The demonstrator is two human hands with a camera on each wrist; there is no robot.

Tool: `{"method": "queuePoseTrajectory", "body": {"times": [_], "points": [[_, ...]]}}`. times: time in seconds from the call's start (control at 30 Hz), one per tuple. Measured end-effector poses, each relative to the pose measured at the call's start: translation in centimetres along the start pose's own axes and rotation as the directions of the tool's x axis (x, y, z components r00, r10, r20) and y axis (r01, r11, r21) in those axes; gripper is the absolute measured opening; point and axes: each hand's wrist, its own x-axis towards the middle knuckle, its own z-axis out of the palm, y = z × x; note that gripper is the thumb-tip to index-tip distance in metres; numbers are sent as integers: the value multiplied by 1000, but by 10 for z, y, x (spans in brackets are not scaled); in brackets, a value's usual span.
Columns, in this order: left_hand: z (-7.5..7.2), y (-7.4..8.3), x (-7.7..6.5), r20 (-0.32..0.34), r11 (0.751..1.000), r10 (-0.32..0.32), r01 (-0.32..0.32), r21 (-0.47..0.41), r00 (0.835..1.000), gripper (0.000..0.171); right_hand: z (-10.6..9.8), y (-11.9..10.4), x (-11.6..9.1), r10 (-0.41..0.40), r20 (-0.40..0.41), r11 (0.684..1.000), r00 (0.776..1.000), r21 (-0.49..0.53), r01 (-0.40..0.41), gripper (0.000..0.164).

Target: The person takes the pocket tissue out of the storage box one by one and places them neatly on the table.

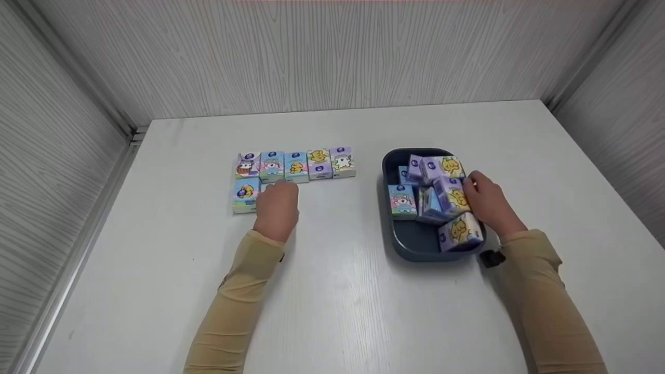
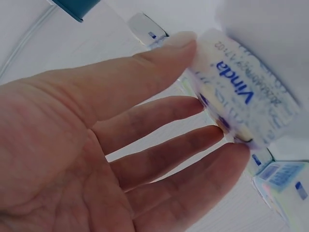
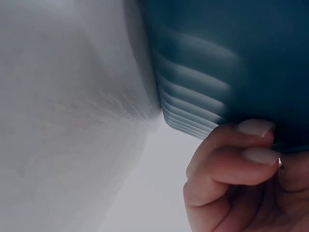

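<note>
My left hand [image 1: 279, 208] pinches a small Vinda tissue pack [image 2: 236, 87] between thumb and fingertips; in the head view the hand hides most of it. Right beside it lies a blue tissue pack [image 1: 245, 195], below the left end of a row of several packs set side by side, such as the yellow-and-purple pack [image 1: 319, 163]. My right hand [image 1: 488, 202] grips the right rim of a dark blue plastic tub [image 1: 415, 254]. In the right wrist view, its curled fingers [image 3: 241, 166] press against the tub's ribbed outer wall.
Several more tissue packs, such as a blue-and-pink pack [image 1: 401, 201], lie jumbled in the tub. The white table [image 1: 332, 301] is bounded by a grey wood-grain panel [image 1: 332, 57] at the back and others at both sides.
</note>
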Motion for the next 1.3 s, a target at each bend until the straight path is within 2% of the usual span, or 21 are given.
{"method": "queuePoseTrajectory", "body": {"times": [0.37,0.57,0.97,1.13,1.3], "points": [[0,-6,2,-49,999,-39,38,-25,998,26,0,-1,1,7,7,1000,1000,11,-7,40],[-1,-9,3,-74,995,-82,77,-65,994,23,0,-1,0,-4,7,1000,1000,11,4,40],[-1,-9,4,-84,993,-103,98,-67,991,21,0,-1,0,3,20,1000,1000,13,-3,41],[-3,-3,1,-89,995,-81,76,-59,993,23,-1,-1,0,8,21,1000,1000,7,-9,40],[-2,9,-4,-133,998,-12,4,-55,991,27,-1,-1,-1,-1,22,1000,1000,4,1,41]]}}
